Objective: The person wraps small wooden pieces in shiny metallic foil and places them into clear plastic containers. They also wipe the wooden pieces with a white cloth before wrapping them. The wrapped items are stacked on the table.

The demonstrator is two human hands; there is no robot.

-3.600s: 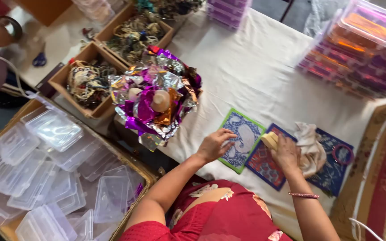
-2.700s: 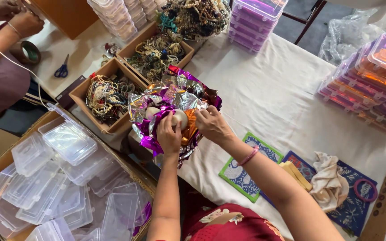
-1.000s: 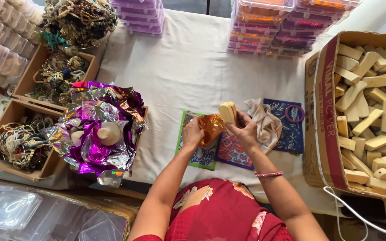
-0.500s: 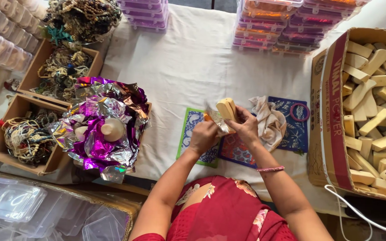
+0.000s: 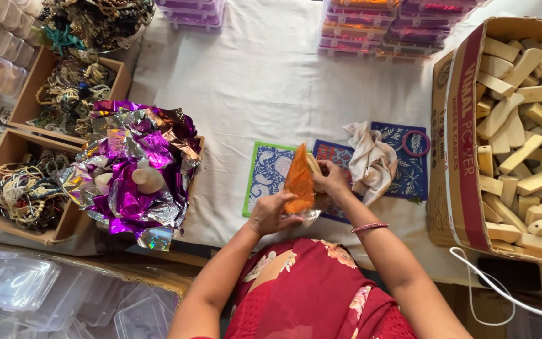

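My left hand [image 5: 272, 213] holds the lower edge of an orange foil sheet [image 5: 299, 181] that stands up between my hands. My right hand [image 5: 332, 182] grips a pale wooden block [image 5: 313, 164], mostly hidden behind the foil. Both hands work over patterned blue mats [image 5: 265, 176] on the white cloth [image 5: 271, 81]. A crumpled cream rag [image 5: 371, 160] lies just right of my right hand.
A heap of purple and silver foil sheets [image 5: 134, 169] with wooden pieces sits at left. Open boxes of beaded strings [image 5: 26, 188] lie further left. A cardboard box of wooden blocks [image 5: 522, 125] stands at right. Stacked plastic cases [image 5: 371, 28] line the far edge; clear containers [image 5: 20, 289] lie below.
I took an orange foil sheet from the heap and brought it to the wooden block at the mats. The foil now stands against the block, covering most of it.
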